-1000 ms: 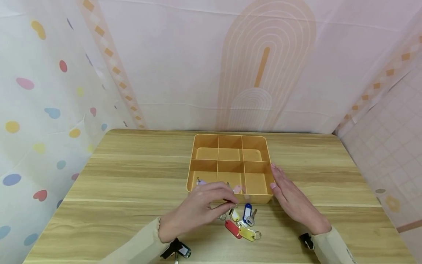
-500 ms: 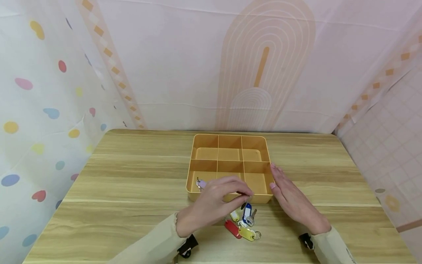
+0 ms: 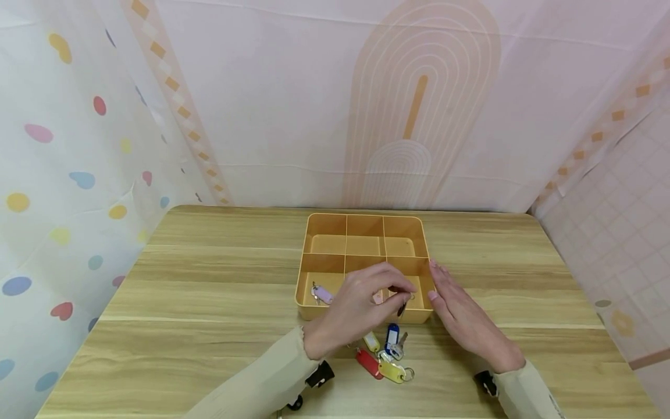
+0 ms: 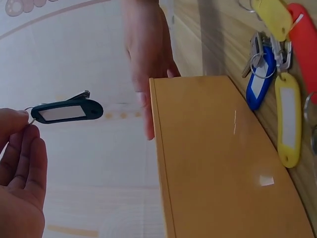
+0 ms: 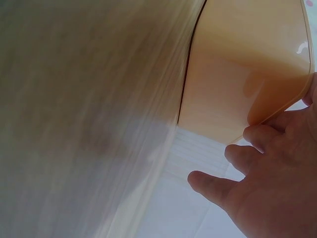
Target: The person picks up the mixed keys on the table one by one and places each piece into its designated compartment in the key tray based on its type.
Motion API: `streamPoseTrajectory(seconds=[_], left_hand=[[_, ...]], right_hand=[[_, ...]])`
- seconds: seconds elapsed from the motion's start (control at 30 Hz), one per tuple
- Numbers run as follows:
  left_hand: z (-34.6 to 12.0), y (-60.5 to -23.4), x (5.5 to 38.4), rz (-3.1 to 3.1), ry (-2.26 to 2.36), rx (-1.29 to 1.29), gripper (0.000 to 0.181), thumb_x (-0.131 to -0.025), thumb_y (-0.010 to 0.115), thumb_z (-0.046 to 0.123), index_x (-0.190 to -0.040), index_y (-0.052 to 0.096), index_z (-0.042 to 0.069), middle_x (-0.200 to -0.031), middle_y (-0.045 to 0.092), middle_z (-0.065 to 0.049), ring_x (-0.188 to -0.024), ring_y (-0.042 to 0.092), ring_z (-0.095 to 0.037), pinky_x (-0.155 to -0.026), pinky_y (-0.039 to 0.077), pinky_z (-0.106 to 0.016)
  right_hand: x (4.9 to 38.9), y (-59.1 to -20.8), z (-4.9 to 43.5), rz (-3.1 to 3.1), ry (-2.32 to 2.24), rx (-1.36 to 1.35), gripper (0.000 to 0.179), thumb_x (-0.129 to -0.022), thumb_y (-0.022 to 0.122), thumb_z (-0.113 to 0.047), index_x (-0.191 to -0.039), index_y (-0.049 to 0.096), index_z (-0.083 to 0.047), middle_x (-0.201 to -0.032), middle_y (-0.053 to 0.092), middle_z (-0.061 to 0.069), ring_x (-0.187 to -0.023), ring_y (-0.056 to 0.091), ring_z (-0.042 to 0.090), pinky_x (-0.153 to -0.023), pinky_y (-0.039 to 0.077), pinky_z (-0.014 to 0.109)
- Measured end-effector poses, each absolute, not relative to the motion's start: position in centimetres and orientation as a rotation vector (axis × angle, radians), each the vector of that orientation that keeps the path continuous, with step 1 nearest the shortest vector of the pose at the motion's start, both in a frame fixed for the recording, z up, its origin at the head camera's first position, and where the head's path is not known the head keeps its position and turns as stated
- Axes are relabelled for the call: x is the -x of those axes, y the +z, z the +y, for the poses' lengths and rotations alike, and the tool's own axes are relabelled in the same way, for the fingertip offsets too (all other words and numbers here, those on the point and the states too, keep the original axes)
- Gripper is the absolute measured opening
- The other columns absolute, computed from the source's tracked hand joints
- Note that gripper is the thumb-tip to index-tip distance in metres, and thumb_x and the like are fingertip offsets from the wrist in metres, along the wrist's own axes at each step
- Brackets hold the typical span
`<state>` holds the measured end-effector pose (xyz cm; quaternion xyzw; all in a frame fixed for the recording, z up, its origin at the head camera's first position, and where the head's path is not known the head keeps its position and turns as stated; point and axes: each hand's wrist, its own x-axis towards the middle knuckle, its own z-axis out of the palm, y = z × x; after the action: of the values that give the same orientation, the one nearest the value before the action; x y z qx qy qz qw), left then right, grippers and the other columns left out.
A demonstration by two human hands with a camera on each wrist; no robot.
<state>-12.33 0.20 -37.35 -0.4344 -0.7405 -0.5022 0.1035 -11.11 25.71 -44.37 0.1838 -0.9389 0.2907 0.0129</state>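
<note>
My left hand (image 3: 361, 305) pinches the ring of a dark green key tag (image 4: 64, 113) with a white label. A small key hangs with it. That hand is over the front right part of an orange divided box (image 3: 413, 316). My right hand (image 3: 468, 317) rests against the box's right side, fingers extended, as the right wrist view also shows. A purple key tag (image 3: 323, 294) with a key lies in the front left compartment. A pink tag (image 3: 377, 298) in the front middle one is partly hidden by the left hand.
Before the box lie a blue key tag (image 3: 392, 336), a red tag (image 3: 369, 364) and two yellow tags, one lower (image 3: 391, 372), with keys and rings. Another dark tag (image 3: 295, 402) shows beside the left sleeve. A patterned curtain (image 3: 277, 116) stands behind the table.
My left hand has moved right and a little up, carrying the dark green key tag from above the tags on the table to the box's front right compartment. My right hand has stayed put.
</note>
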Motion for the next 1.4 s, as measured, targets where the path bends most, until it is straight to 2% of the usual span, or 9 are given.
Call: streamPoseTrajectory(seconds=[0.23,0.47,0.6,0.8,1.13,1.4], left_hand=[[1.1,-37.7,13.4,-2.217,-1.433,1.253,0.013,-0.093,0.074,-0.002,-0.105,0.077,0.003,-0.102,0.075,-0.004,-0.094,0.07,-0.011,-0.086,0.055,-0.017],[1.6,-38.7,14.6,-2.285,-1.402,1.209,0.012,-0.094,0.074,0.0,-0.105,0.077,0.003,-0.101,0.076,-0.004,-0.09,0.068,-0.012,-0.079,0.055,-0.018],[1.9,-39.2,15.2,-2.312,-1.384,1.206,0.013,-0.094,0.073,-0.002,-0.105,0.077,0.003,-0.102,0.076,-0.005,-0.091,0.069,-0.013,-0.079,0.058,-0.022],[2.3,-39.7,15.8,-2.388,-1.373,1.162,0.014,-0.094,0.072,-0.002,-0.105,0.078,0.004,-0.103,0.074,-0.003,-0.093,0.068,-0.012,-0.083,0.055,-0.017],[2.9,-40.2,16.2,-2.496,-1.278,1.114,0.013,-0.095,0.073,0.003,-0.106,0.079,0.007,-0.103,0.075,-0.002,-0.091,0.067,-0.01,-0.08,0.056,-0.021],[3.1,-40.9,16.7,-2.554,-1.181,1.119,0.014,-0.095,0.075,0.005,-0.107,0.08,0.008,-0.104,0.077,-0.002,-0.086,0.068,-0.007,-0.074,0.051,-0.013]], right_hand=[[11.1,-44.4,25.6,-2.923,0.907,-0.575,0.06,-0.115,0.034,-0.032,-0.165,0.019,-0.003,-0.171,0.018,0.017,-0.155,0.018,0.044,-0.119,0.023,0.065],[11.2,-44.4,25.5,-2.933,0.9,-0.589,0.06,-0.115,0.034,-0.03,-0.165,0.018,-0.002,-0.171,0.018,0.018,-0.155,0.017,0.043,-0.12,0.023,0.065],[11.3,-44.3,25.5,-2.934,0.9,-0.588,0.06,-0.115,0.034,-0.031,-0.165,0.017,-0.003,-0.171,0.017,0.018,-0.155,0.017,0.044,-0.12,0.023,0.065],[11.3,-44.3,25.5,-2.941,0.896,-0.581,0.06,-0.115,0.034,-0.032,-0.165,0.017,-0.003,-0.171,0.018,0.016,-0.155,0.018,0.043,-0.12,0.023,0.064],[11.2,-44.2,25.6,-2.95,0.897,-0.567,0.061,-0.115,0.033,-0.033,-0.165,0.017,-0.003,-0.171,0.017,0.015,-0.155,0.017,0.042,-0.12,0.023,0.064],[11.1,-44.2,25.6,-2.947,0.897,-0.559,0.06,-0.115,0.034,-0.032,-0.165,0.018,-0.002,-0.171,0.018,0.016,-0.155,0.018,0.042,-0.12,0.023,0.063]])
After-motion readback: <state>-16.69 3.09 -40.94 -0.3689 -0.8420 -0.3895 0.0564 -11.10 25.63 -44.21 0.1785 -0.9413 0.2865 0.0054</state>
